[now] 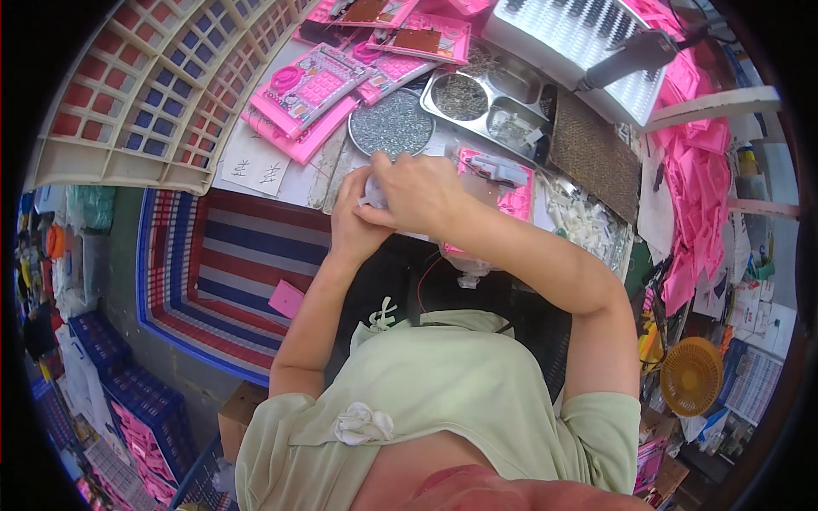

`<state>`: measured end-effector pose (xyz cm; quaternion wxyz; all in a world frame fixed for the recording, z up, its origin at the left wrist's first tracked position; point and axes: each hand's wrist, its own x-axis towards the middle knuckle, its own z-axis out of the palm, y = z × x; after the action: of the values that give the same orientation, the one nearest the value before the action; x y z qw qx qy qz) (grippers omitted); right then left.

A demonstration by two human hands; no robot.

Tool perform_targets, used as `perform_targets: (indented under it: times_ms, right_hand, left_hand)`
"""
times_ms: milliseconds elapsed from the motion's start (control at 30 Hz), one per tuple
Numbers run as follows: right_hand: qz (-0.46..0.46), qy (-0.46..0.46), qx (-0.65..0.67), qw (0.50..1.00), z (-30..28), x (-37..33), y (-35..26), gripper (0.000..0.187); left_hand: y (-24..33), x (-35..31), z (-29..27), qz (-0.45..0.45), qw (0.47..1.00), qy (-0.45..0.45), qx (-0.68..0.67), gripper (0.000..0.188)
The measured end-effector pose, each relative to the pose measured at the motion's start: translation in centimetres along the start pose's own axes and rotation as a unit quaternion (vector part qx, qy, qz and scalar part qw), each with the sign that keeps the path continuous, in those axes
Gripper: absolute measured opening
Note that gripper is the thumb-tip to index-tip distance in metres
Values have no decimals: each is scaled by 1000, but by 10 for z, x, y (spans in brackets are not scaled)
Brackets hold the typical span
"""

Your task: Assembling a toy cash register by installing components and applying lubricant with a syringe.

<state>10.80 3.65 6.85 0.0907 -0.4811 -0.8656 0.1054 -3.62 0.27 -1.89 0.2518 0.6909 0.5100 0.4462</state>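
Observation:
At the table's near edge, below the round dish, my left hand [351, 223] is closed around a small whitish, translucent piece [372, 192]. My right hand [426, 192] reaches over from the right, its fingers bent onto the same piece. Most of that piece is hidden, so its kind does not show. Just beyond both hands sits the round dish [392, 123], full of small silvery parts. Beside my right forearm lies a pink toy casing [518, 203] with a grey-white part [498, 170] on it.
Pink toy casings [311, 89] are stacked at the far left. Behind the dish stands a metal compartment tray [490, 100] of small parts. A screwdriver-like power tool [626, 60] hangs at the far right, near a white perforated box [567, 38]. A striped bin [247, 264] stands left.

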Motion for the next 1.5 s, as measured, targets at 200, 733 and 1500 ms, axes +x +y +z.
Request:
perform_targets:
  times_ms: [200, 733, 1500]
  right_hand:
    - [-64, 1, -4, 998, 4, 1, 15, 59]
    - [-340, -96, -35, 935, -36, 17, 45, 55]
    - [-22, -36, 305, 951, -59, 13, 83, 33]
  left_hand:
    - [-19, 4, 0, -17, 997, -67, -16, 64]
    - [-20, 31, -24, -26, 965, -260, -35, 76]
    - [4, 35, -59, -73, 973, -210, -65, 88]
